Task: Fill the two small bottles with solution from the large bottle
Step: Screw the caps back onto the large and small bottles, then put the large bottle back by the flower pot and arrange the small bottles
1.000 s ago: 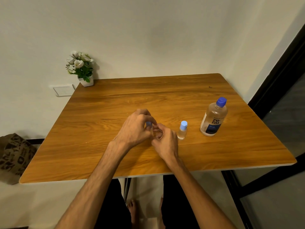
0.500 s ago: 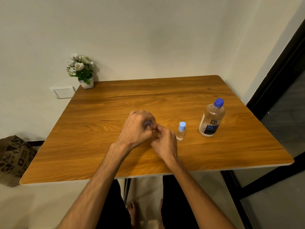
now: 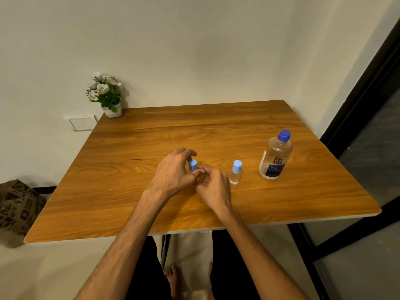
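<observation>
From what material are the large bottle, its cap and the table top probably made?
Large bottle: likely clear plastic, glossy; the liquid shows through and a printed label wraps it.
Its cap: opaque blue plastic, smooth, as it looks.
Table top: wood or wood-look laminate, satin; grain lines run across it, and the pale edge hints at laminate.

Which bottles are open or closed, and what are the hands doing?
Large bottle: upright, cap on, untouched.
Free small bottle: upright, cap on, untouched.
Held small bottle: cap on, mostly hidden.
Left hand: fingers around its cap.
Right hand: gripping below the cap.
</observation>
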